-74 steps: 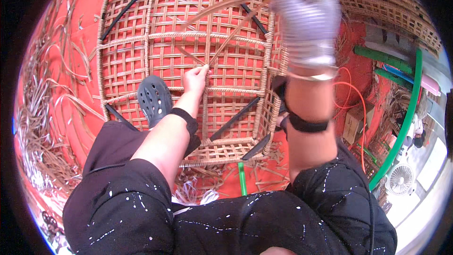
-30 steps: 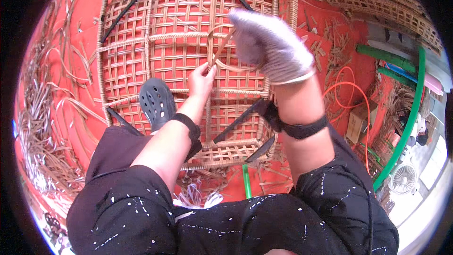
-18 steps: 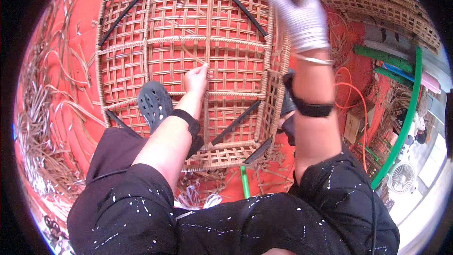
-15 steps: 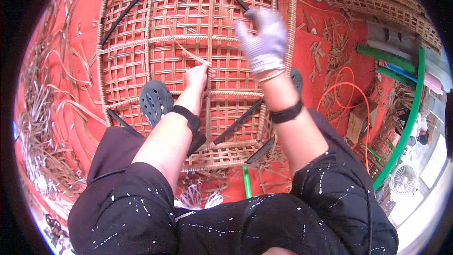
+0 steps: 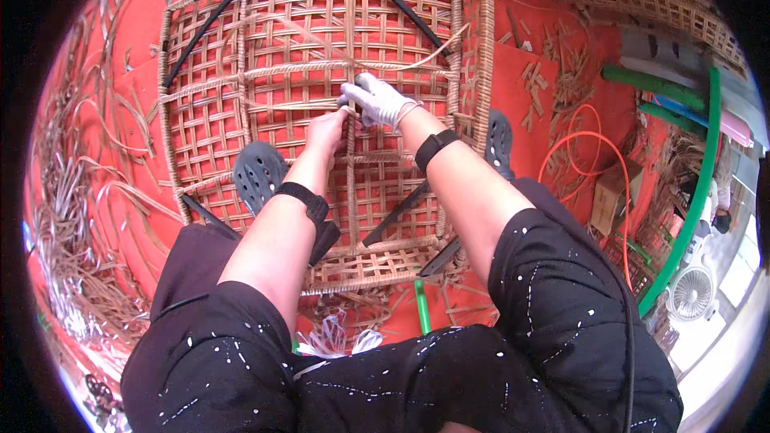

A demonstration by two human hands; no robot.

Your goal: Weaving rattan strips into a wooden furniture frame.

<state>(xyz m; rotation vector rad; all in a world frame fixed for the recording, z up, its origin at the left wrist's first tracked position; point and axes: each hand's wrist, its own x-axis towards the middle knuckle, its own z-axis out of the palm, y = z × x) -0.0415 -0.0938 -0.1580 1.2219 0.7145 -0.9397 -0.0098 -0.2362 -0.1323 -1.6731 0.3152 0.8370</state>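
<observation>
1. Now the right hand (image 5: 383, 100), in a white work glove, is closed in a grip on a thin pale cane strip (image 5: 417, 60) at the middle of the woven rattan lattice panel (image 5: 321, 112); half a second ago it was held above the panel's upper right part, and it has since come down and toward the centre.
2. The bare left hand (image 5: 327, 130) pinches the weave just beside the gloved fingers, touching the panel at the crossing of its thicker wrapped bars; it has stayed at this spot through all the earlier frames.
3. The cane strip arcs up and right from the grip toward the panel's right edge.
4. The panel lies flat on the red floor mat (image 5: 553, 112), with black rods (image 5: 401, 8) running diagonally across its corners.
5. A dark perforated clog (image 5: 258, 175) rests on the panel's left part, another dark clog (image 5: 499, 138) at its right edge.
6. Loose cane strands (image 5: 72, 216) lie heaped on the left; an orange cable (image 5: 589, 152) and a green hoop (image 5: 698, 192) lie on the right.
</observation>
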